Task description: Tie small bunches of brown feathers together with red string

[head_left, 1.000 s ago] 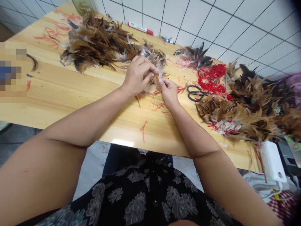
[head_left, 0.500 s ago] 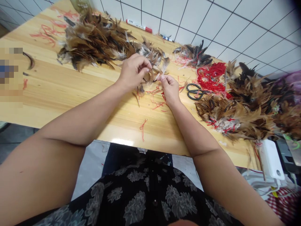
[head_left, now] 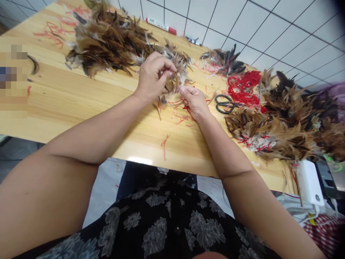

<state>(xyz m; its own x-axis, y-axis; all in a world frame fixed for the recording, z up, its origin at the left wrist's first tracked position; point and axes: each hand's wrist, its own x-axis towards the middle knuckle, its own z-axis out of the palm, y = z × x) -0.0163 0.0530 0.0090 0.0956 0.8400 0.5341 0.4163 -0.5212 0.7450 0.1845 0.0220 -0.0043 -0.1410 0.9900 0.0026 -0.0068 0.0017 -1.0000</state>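
Note:
My left hand (head_left: pixel 152 77) is closed, pinching a small bunch of brown and white feathers (head_left: pixel 175 77) just above the wooden table (head_left: pixel 81 104). My right hand (head_left: pixel 194 102) is closed too, its fingertips pinched at the base of the same bunch, with red thread (head_left: pixel 181 108) trailing under it. A big loose pile of brown feathers (head_left: pixel 110 41) lies right behind my left hand.
Black scissors (head_left: pixel 225 104) lie right of my right hand, beside a tangle of red cord (head_left: pixel 244 88). Tied feather bundles (head_left: pixel 272 135) fill the table's right end. A red-capped marker (head_left: pixel 161 26) lies by the tiled wall. Red thread scraps (head_left: pixel 165 144) dot the near edge. A white device (head_left: pixel 311 181) sits lower right.
Both hands have lifted slightly with the feather bunch and shifted a little away from me. The fingers have reworked their pinch on it.

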